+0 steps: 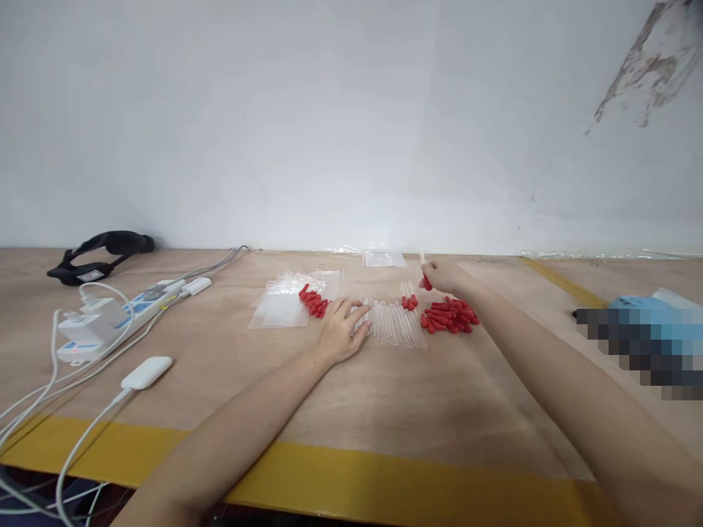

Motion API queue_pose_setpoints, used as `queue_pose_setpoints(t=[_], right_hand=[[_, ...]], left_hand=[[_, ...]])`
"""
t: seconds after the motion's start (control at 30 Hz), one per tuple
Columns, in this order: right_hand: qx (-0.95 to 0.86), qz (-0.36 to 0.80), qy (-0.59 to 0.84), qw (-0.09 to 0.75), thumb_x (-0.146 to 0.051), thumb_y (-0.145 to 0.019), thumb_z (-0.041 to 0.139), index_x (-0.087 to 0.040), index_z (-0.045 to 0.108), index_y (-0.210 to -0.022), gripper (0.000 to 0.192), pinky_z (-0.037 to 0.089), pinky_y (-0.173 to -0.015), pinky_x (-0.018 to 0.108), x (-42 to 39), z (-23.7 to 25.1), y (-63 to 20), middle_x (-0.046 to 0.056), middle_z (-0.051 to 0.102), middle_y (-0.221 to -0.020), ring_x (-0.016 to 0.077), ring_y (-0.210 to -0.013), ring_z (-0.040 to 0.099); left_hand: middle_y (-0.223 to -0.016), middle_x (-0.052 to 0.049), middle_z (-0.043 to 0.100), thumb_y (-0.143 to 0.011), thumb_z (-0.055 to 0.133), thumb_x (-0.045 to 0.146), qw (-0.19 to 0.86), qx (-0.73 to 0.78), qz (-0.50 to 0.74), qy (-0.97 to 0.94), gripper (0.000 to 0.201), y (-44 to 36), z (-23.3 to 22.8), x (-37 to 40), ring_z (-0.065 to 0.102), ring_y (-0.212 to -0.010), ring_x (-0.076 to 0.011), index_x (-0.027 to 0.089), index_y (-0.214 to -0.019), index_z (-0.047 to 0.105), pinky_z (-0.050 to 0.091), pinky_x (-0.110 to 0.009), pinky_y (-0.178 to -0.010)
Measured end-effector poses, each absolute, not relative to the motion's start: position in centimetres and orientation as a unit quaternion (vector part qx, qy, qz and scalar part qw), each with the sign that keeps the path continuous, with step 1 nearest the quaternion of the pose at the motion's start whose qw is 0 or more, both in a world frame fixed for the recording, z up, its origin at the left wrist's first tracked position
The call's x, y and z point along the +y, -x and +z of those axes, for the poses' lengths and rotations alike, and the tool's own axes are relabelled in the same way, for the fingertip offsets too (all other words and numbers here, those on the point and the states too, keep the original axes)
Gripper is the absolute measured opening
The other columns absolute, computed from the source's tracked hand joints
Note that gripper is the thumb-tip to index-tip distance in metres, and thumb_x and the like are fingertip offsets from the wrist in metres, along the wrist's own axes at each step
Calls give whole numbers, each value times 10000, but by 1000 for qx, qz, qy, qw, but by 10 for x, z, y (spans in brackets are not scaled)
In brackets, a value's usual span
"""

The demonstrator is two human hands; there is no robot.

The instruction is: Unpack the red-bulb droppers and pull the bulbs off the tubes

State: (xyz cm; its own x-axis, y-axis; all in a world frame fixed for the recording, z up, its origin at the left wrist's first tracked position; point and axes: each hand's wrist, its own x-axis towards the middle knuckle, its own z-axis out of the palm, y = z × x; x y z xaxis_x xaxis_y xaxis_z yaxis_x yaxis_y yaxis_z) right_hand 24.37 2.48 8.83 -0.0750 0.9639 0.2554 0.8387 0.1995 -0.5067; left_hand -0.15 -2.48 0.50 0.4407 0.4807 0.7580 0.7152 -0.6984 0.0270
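Note:
My left hand point(341, 329) lies flat on the wooden table, fingers spread over the left end of a row of clear glass tubes point(396, 325). My right hand point(444, 276) is raised slightly behind them and pinches a dropper, a red bulb point(427, 283) with a thin tube sticking up. A pile of red rubber bulbs point(449, 316) lies just right of the tubes, below my right hand. A smaller group of red bulbs point(313, 302) sits left of my left hand, beside clear plastic bags point(280, 306). A few finished droppers point(408, 298) lie between the piles.
A white power strip point(110, 316) with plugs and white cables sits at the left, with a white adapter point(146, 372) nearer the yellow table edge. A black headband device point(99, 256) lies at the far left by the wall. Another clear bag point(384, 258) lies at the back.

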Motion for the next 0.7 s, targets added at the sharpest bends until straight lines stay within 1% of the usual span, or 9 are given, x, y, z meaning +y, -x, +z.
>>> queue_pose_setpoints(t=[0.07, 0.1, 0.13, 0.2, 0.27, 0.37, 0.43, 0.5, 0.7], right_hand=[[-748, 118, 592, 277, -293, -861, 334, -178, 562, -755, 277, 392, -644, 277, -2, 75, -235, 37, 630, -689, 141, -624, 539], [-776, 88, 550, 296, -294, -867, 338, -187, 555, -853, 242, 380, -690, 292, -16, 64, -231, 31, 633, -736, 148, -676, 546], [-803, 43, 507, 312, -280, -865, 356, -193, 547, -897, 212, 355, -750, 320, -29, 51, -227, 33, 632, -789, 157, -732, 547], [-844, -46, 425, 325, -252, -862, 384, -198, 554, -957, 202, 290, -820, 368, -49, 23, -220, 56, 613, -865, 185, -840, 527], [-850, -97, 385, 347, -220, -867, 383, -196, 570, -961, 211, 275, -789, 351, -62, 0, -215, 53, 592, -805, 171, -799, 510], [-856, -96, 364, 355, -222, -874, 386, -207, 574, -986, 220, 268, -768, 326, -68, -16, -211, 29, 568, -760, 141, -745, 496], [-856, -82, 366, 357, -236, -879, 382, -209, 580, -978, 223, 265, -763, 321, -67, -17, -210, 23, 562, -747, 135, -734, 491], [-855, -74, 365, 360, -252, -880, 385, -200, 590, -946, 221, 262, -761, 320, -67, -14, -208, 23, 563, -734, 134, -725, 488], [-854, -103, 339, 380, -271, -872, 423, -175, 601, -858, 203, 254, -763, 317, -67, -9, -204, 18, 590, -693, 123, -684, 488]], left_hand=[[-1086, -110, 524, -841, 458, 300, 164, -352, -407, 827, 351, 1, 7, -28, 457, -1012, -225, 163, -1162, 493, 378, -391, -855], [-1121, -123, 503, -841, 458, 294, 174, -345, -414, 824, 383, 1, 8, -30, 441, -1049, -232, 158, -1199, 458, 370, -400, -875], [-1150, -131, 485, -841, 461, 286, 184, -337, -418, 823, 400, 0, 9, -33, 423, -1082, -238, 158, -1219, 436, 363, -408, -891], [-1164, -121, 490, -834, 482, 279, 207, -308, -413, 832, 370, -2, 10, -38, 412, -1107, -243, 184, -1191, 462, 355, -416, -900], [-1086, -77, 553, -828, 504, 278, 231, -261, -385, 854, 259, -4, 10, -42, 455, -1054, -225, 225, -1080, 538, 357, -409, -889], [-888, -22, 619, -841, 495, 238, 264, -197, -334, 883, 115, -8, 8, -45, 523, -874, -171, 227, -908, 587, 385, -359, -811], [-777, -17, 614, -852, 472, 195, 280, -182, -312, 890, 114, -9, 8, -45, 521, -760, -146, 198, -878, 583, 396, -313, -725], [-705, -18, 591, -861, 454, 184, 288, -179, -294, 894, 124, -10, 7, -45, 502, -696, -137, 171, -866, 578, 391, -288, -664], [-634, -12, 529, -878, 412, 178, 301, -189, -268, 896, 169, -8, 6, -45, 470, -630, -132, 157, -819, 569, 365, -278, -617]])
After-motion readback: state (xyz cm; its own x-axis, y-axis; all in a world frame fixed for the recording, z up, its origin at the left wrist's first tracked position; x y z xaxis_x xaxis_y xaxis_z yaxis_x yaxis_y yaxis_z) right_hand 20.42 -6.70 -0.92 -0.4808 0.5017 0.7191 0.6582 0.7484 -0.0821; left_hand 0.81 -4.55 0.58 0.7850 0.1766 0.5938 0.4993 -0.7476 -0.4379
